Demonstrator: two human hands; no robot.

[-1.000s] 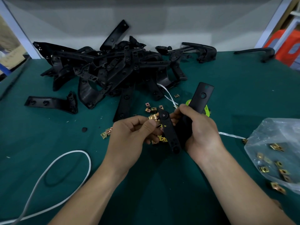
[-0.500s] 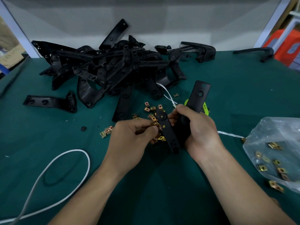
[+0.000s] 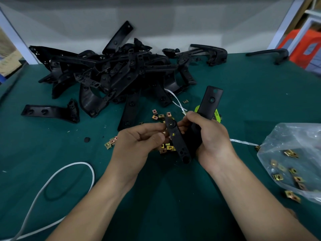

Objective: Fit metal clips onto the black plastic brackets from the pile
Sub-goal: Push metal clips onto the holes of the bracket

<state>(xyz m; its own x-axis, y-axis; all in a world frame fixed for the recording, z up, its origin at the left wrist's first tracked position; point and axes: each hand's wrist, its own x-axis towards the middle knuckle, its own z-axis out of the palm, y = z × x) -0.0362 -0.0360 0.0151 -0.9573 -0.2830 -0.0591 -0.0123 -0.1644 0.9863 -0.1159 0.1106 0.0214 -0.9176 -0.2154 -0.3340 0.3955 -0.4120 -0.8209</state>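
**Bracket Gripped in the Right Hand, Clip Pinched in the Left**

A tangled pile of black brackets (image 3: pixel 112 73) was heaped at the back of the green surface (image 3: pixel 52 197), with a single bracket (image 3: pixel 50 111) laid apart at its left. Loose clips (image 3: pixel 161 116) were scattered between the pile and the hands, and more were seen in a clear plastic bag (image 3: pixel 295 150) at the right. A white cord (image 3: pixel 57 174) was looped at the near left. Part of a yellow-green roll (image 3: pixel 216 113) was hidden behind the held bracket (image 3: pixel 178 145).

That bracket was black and bent into two flat arms, each pierced with holes, one arm pointed up and away, the other slanted down toward the person. It was gripped at its bend by the right hand (image 3: pixel 213 138), fingers curled round it. A small copper-coloured clip (image 3: pixel 165 132) was pinched between thumb and forefinger of the left hand (image 3: pixel 137 145), against the left edge of the slanted arm, near its upper end.
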